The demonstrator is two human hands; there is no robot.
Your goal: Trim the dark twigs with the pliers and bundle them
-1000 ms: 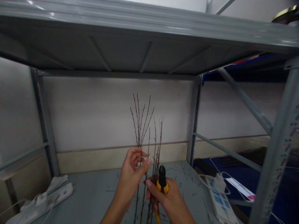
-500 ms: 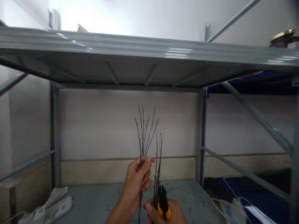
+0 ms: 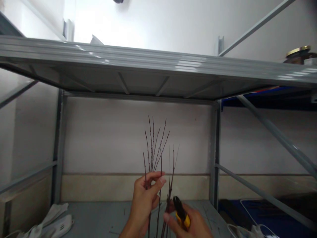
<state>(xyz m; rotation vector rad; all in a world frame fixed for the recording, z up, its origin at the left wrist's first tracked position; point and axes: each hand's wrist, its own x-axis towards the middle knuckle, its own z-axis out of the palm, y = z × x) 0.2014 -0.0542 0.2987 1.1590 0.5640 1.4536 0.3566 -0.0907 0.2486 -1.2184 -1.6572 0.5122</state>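
Note:
My left hand (image 3: 143, 203) is closed round a bunch of thin dark budded twigs (image 3: 152, 158), whose tips fan out upward. A single twig (image 3: 159, 201) stands upright at its thumb and index fingertips. Low on the right, my right hand (image 3: 194, 222) is wrapped round cutting pliers (image 3: 182, 213) with dark jaws and yellow handles, the jaws pointing up. Against the fingers of that same hand, more bare twigs (image 3: 170, 183) rise beside the pliers. The lower ends of the twigs run out of the picture.
Small cut twig bits lie on the grey shelf board (image 3: 94, 215). A white power strip (image 3: 59, 226) and a pale cloth (image 3: 53, 213) are at the left. Overhead runs a metal shelf (image 3: 138, 61). Rack posts (image 3: 215, 152) stand at both sides, with blue fabric (image 3: 257, 211) at right.
One twig now stands at my left thumb and index fingertips, apart from the bunch. My right hand has shifted slightly right with the pliers. The view has tilted up a little.

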